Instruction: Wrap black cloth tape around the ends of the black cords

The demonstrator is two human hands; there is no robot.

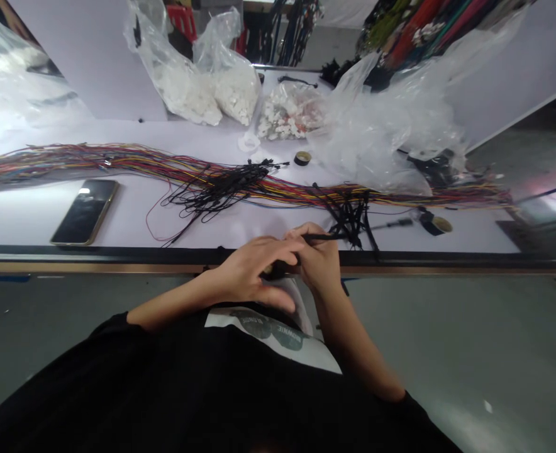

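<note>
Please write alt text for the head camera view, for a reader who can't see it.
Two bare hands, the left and the right, meet at a workbench's front edge, the right holding a thin black strip. Behind them lies a long bundle of multicoloured wires, with a phone at left and clear plastic bags at the back.

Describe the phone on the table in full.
The phone is a slim rectangle with rounded corners, a dark, glossy screen and a gold-looking rim. It lies flat, face up and at a slant on the white table, near the front edge, on the person's side of the coloured wires. A pale reflection shows towards its far end. No hand touches it.
</note>
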